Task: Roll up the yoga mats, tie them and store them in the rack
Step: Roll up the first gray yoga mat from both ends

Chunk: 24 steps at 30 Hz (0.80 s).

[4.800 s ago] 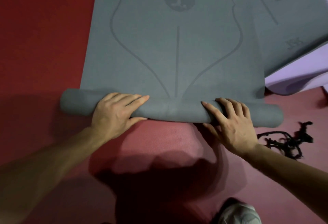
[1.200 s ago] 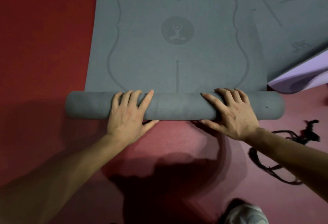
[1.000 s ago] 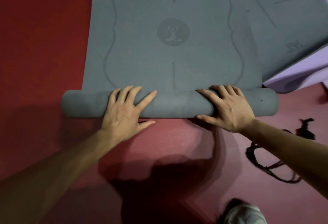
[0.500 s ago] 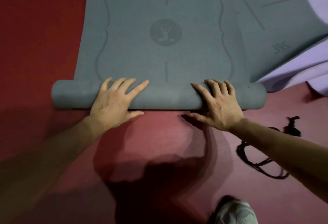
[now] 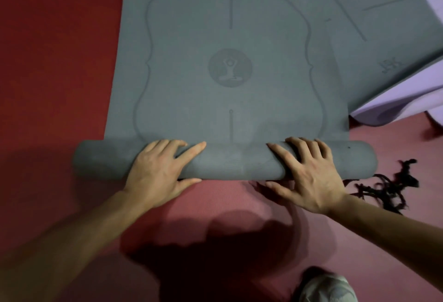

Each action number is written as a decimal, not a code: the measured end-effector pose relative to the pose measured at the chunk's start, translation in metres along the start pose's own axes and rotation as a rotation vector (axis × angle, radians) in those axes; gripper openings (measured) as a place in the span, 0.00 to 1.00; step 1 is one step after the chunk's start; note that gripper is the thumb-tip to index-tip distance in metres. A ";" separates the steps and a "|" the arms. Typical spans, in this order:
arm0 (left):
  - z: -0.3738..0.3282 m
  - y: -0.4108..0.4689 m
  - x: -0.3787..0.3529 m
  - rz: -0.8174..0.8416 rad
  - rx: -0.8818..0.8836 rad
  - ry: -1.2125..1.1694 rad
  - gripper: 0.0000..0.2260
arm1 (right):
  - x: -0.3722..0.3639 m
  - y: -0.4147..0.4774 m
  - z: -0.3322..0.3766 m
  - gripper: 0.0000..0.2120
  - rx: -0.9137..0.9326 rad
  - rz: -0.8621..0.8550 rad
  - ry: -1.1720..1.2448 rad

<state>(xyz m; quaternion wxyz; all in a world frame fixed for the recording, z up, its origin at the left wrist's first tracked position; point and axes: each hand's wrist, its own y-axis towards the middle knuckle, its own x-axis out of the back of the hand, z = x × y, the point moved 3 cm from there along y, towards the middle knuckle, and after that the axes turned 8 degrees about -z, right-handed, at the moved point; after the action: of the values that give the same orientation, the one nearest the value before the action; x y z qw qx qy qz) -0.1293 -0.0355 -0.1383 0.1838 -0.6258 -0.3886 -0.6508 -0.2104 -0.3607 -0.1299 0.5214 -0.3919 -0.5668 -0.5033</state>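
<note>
Both hands lie flat and spread on the rolled end of the grey yoga mat [image 5: 230, 67], left hand [image 5: 155, 174] and right hand [image 5: 311, 179] pressing, not clasping. The unrolled stretch runs away beyond the fingertips over the red floor [image 5: 48, 62]. A black strap [image 5: 388, 186] lies just right of the right hand's grip.

Flat grey mat [image 5: 230, 91] ahead lies unobstructed; tangled black cord [image 5: 388, 186] crowds the right.

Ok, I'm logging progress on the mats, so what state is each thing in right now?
grey mat: partly rolled, far part flat
left hand: open, flat on the roll
right hand: open, flat on the roll
second grey mat: unrolled
black cord: loose, untied, beside the roll
</note>
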 end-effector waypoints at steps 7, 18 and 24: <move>-0.004 -0.001 0.000 0.010 0.040 0.021 0.38 | -0.007 0.026 -0.011 0.39 -0.023 0.067 -0.004; 0.020 0.043 -0.010 0.116 0.083 0.043 0.39 | -0.004 0.024 0.002 0.44 -0.021 -0.002 0.026; 0.011 0.036 -0.011 0.084 0.059 0.095 0.38 | -0.009 0.053 -0.010 0.44 -0.002 0.033 -0.023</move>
<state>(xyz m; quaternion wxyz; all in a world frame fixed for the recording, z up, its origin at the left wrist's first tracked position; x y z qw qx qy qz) -0.0943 -0.0533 -0.1401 0.2477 -0.6044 -0.3718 -0.6597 -0.1553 -0.3599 -0.1310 0.5225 -0.4074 -0.5659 -0.4907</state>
